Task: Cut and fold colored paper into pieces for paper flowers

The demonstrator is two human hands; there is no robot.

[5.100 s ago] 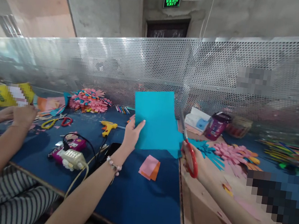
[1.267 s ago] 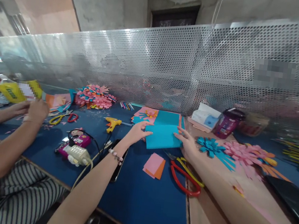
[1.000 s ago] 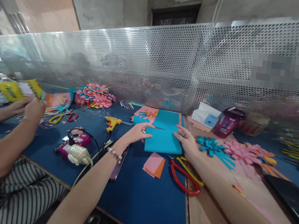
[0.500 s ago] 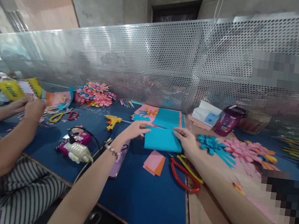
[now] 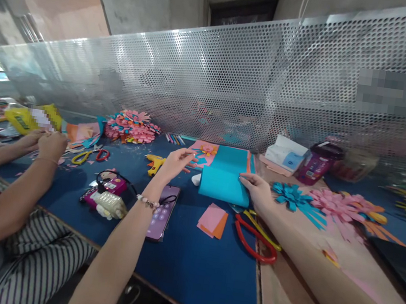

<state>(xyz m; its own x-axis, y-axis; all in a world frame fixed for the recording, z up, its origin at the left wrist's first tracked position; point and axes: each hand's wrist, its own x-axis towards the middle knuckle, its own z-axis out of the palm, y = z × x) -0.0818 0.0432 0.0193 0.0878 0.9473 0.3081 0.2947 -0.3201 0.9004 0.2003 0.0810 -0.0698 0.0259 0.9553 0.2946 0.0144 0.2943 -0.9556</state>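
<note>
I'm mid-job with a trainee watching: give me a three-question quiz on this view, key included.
1. Which of the camera wearer's hands holds the folded blue paper?
2. True or false: the small pink paper lies left of the scissors by the right forearm.
3. The left hand has on its wrist: a) a watch; b) a beaded bracelet; c) a glove cuff.

Key: 1. Right hand. 2. True. 3. b.

Yellow glue gun (image 5: 155, 165) just left of the left hand (image 5: 176, 165). Phone (image 5: 161, 219), display lit, on the bench (image 5: 193, 280), nearer the wearer than that hand. White tissue pack (image 5: 285, 155) and purple lidded tub (image 5: 315, 166) side by side, beyond the right hand (image 5: 260, 193). Perforated metal panel (image 5: 197, 81) past both hands. Co-worker's striped trousers (image 5: 46, 261) well left of the left hand.
</note>
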